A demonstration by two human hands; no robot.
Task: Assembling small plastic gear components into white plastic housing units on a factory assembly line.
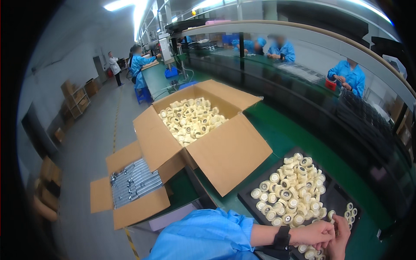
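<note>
Green factory bench (277, 130), black shallow tray (253, 201) heaped with cream plastic toothed wheels (292, 190). At five o'clock, left hand (314, 234) and right hand (340, 236) curled together; grip unclear. Probably picking; precise fingertip pinching needed next.

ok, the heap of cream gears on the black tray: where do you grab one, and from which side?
Take a gear at the heap's near-left edge, where pieces lie flat and apart on the tray. Pinch across the toothed rim from above, probably; the round flat faces point up and neighbours block a side approach. Both hands, left and right, are at the tray's near end.
</note>
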